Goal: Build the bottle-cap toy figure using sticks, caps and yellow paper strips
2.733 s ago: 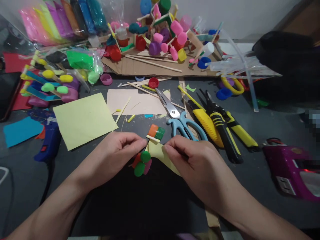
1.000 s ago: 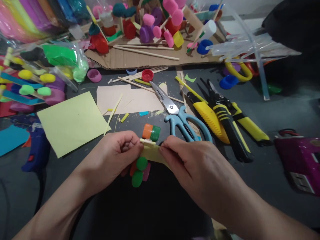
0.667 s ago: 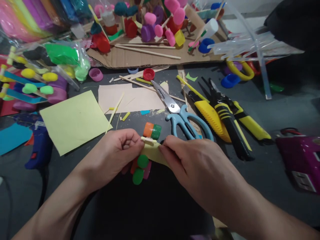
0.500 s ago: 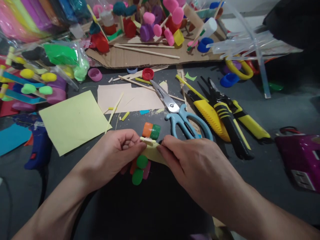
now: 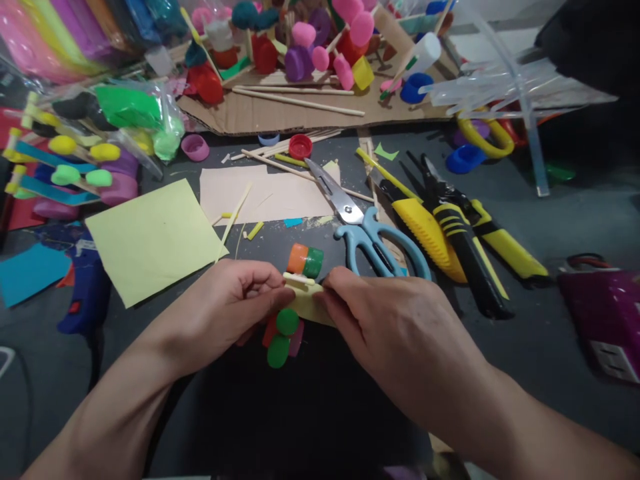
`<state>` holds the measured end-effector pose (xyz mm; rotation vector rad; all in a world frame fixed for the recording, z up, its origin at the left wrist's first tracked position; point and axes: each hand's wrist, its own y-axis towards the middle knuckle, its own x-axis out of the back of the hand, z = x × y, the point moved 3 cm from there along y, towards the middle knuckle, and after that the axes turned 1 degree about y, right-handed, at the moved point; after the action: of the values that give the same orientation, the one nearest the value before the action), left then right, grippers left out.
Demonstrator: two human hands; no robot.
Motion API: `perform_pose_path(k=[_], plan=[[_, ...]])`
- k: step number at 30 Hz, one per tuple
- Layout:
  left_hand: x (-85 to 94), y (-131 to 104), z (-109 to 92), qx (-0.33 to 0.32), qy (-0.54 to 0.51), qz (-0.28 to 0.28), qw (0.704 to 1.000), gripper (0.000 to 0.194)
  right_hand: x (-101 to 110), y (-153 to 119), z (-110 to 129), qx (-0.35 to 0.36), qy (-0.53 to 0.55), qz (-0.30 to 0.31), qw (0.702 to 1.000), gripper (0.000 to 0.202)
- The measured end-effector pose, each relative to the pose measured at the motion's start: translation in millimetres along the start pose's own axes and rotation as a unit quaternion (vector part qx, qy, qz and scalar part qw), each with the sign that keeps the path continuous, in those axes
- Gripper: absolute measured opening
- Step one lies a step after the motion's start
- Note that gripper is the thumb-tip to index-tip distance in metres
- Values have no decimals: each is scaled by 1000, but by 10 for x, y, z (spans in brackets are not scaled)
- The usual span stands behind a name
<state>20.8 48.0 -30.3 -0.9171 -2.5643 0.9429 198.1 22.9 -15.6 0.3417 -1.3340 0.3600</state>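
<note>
Yellow paper [image 5: 307,307] spans from the left hand [image 5: 243,293], pinching its left end, to the right hand [image 5: 395,323], pinching its right; a pale stick [image 5: 300,280] lies along its far edge.

The paper strip [image 5: 311,309] is pale yellow; the caps [image 5: 299,258] are orange and green, the discs [image 5: 287,322] green. The scissors [image 5: 371,223] have light-blue handles, the cutter [image 5: 423,230] is yellow and black, the pliers [image 5: 465,250] black with yellow stripes, the glue gun [image 5: 91,287] blue.
</note>
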Motion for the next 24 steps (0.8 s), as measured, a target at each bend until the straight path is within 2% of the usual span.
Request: perform_pose_path(k=[7, 15, 19, 24], plan=[[3, 20, 39, -8, 6, -6, 1000, 38, 5, 38, 25, -3, 7, 36, 999, 23], [-19, 12, 8, -20, -10, -23, 999, 34, 7, 67, 65, -28, -32, 102, 994, 19], [-1, 8, 10, -28, -18, -17, 999, 30, 7, 74, 73, -27, -35, 82, 996, 20], [25, 23, 35, -19, -18, 18, 999, 27, 30, 63, 66, -9, -39, -1, 999, 24]])
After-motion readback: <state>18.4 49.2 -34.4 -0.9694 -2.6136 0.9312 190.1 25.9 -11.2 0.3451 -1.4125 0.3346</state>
